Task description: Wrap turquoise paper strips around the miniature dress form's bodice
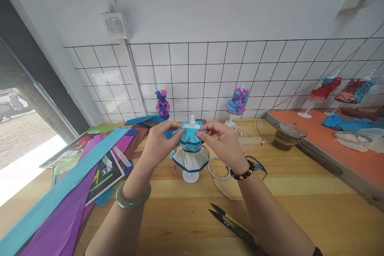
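A small doll dress (191,148), turquoise on top with a whitish flared skirt edged in dark blue, hangs on a white mini dress form (191,177) standing upright on the table. At its left shoulder, my left hand (162,142) pinches the turquoise fabric between thumb and finger. My right hand (223,141) pinches the same bodice from the other side. Both thumbs press near the neckline. Below my right wrist lie thread snips (234,226) with dark blades. A white ring of cord (219,168) rests beside the stand's base.
Strips of turquoise and purple crepe paper (69,192) cover magazines on the left. Dressed mini forms (238,102) stand along the tiled wall. To the right are a lidded plastic cup (288,135) and an orange surface (330,140) with fabric pieces and more dresses.
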Demonstrator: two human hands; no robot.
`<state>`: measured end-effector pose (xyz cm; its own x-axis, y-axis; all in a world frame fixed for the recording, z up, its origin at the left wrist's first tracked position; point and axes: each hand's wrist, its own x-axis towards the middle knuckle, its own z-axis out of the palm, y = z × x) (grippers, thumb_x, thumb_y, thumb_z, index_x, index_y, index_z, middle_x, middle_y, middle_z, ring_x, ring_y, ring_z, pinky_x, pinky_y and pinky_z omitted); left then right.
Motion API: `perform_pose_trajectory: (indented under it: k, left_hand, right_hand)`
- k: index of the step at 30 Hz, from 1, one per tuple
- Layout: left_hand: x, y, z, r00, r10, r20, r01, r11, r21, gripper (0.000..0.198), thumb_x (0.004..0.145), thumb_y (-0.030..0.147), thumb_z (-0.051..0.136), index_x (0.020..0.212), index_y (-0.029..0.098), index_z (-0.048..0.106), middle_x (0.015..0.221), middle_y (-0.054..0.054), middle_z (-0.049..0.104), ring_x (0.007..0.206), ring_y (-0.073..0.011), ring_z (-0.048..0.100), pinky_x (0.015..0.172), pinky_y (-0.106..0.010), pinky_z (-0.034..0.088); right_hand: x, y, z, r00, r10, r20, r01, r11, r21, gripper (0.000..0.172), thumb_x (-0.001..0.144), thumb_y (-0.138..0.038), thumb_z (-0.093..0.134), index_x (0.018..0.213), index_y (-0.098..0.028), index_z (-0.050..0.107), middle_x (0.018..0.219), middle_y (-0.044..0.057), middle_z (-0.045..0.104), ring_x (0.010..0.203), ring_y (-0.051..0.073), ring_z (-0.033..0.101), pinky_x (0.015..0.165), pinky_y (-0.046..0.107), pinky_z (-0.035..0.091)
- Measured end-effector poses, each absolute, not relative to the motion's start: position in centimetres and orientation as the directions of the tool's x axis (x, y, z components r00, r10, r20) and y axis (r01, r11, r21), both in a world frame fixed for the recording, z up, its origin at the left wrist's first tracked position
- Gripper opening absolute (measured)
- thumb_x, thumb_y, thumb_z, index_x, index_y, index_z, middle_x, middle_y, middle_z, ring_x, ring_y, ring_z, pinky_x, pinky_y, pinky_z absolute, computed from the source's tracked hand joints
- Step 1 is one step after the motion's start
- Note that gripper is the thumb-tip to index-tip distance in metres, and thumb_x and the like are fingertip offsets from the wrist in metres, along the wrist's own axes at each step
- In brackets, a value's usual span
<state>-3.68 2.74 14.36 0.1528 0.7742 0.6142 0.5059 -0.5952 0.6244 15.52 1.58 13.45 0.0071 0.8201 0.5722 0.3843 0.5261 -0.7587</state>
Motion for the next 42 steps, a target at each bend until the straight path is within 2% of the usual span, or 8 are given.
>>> perform_pose_trajectory:
  k: [9,16,25,31,34,38,42]
  left_hand:
    - [-3.4,2.8,14.2,0.14,0.787,0.601,0.448,-0.592,0.67,0.012,0.078,0.031,0.065,0.08,0.021,0.061,0.08,-0.001,0.065,0.078,-0.0154,0.061,0.071,-0.029,0.051]
    - [-3.2,2.8,14.2,0.15,0.777,0.611,0.45,-0.604,0.658,0.015,0.078,0.034,0.065,0.077,0.02,0.06,0.077,-0.001,0.064,0.075,-0.0153,0.06,0.068,-0.029,0.049]
    - [-3.2,2.8,14.2,0.233,0.732,0.641,0.434,-0.668,0.605,0.016,0.079,0.036,0.066,0.086,0.022,0.065,0.084,-0.002,0.064,0.08,-0.0167,0.059,0.072,-0.03,0.047]
    - [-3.2,2.8,14.5,0.261,0.758,0.598,0.355,-0.651,0.671,0.022,0.088,0.038,0.053,0.086,0.024,0.07,0.086,-0.004,0.064,0.083,-0.0169,0.057,0.076,-0.029,0.047]
    - [-3.4,3.3,14.1,0.241,0.764,0.599,0.328,-0.645,0.69,0.021,0.087,0.037,0.055,0.085,0.024,0.072,0.086,-0.004,0.061,0.085,-0.0173,0.057,0.077,-0.03,0.049]
    - [-3.6,4.1,13.4,0.217,0.767,0.604,0.263,-0.642,0.72,0.016,0.084,0.034,0.06,0.088,0.025,0.073,0.1,-0.006,0.06,0.098,-0.0198,0.058,0.082,-0.032,0.051]
    - [-3.6,4.2,13.4,0.233,0.802,0.551,0.169,-0.591,0.789,0.015,0.083,0.033,0.061,0.086,0.023,0.073,0.116,-0.008,0.061,0.114,-0.0233,0.055,0.087,-0.034,0.051]
  right_hand:
    - [15.4,1.5,13.6,-0.001,0.822,0.569,0.36,0.531,-0.767,0.013,0.076,-0.03,0.067,0.082,-0.018,0.069,0.076,0.003,0.067,0.07,0.015,0.058,0.065,0.03,0.046]
    - [15.4,1.5,13.6,-0.002,0.815,0.58,0.356,0.542,-0.761,0.014,0.075,-0.031,0.067,0.081,-0.019,0.07,0.076,0.003,0.067,0.07,0.016,0.059,0.063,0.03,0.046]
    - [15.3,1.6,13.4,0.004,0.812,0.584,0.344,0.547,-0.763,0.015,0.075,-0.029,0.067,0.084,-0.018,0.072,0.079,0.004,0.068,0.07,0.016,0.06,0.063,0.03,0.048]
    - [15.4,1.7,13.4,0.022,0.798,0.603,0.367,0.554,-0.747,0.013,0.076,-0.028,0.066,0.084,-0.02,0.073,0.079,0.004,0.069,0.071,0.016,0.06,0.064,0.031,0.048]
    - [15.4,1.7,13.3,0.016,0.797,0.603,0.367,0.557,-0.745,0.014,0.075,-0.028,0.066,0.084,-0.02,0.073,0.079,0.004,0.07,0.071,0.017,0.06,0.064,0.031,0.049]
    - [15.3,1.7,13.2,0.017,0.798,0.602,0.368,0.555,-0.746,0.013,0.076,-0.027,0.066,0.084,-0.02,0.072,0.079,0.004,0.069,0.071,0.017,0.06,0.065,0.031,0.049]
    - [15.3,1.7,13.3,0.007,0.796,0.605,0.357,0.563,-0.746,0.012,0.077,-0.025,0.065,0.084,-0.019,0.072,0.079,0.004,0.069,0.071,0.016,0.059,0.064,0.03,0.048]
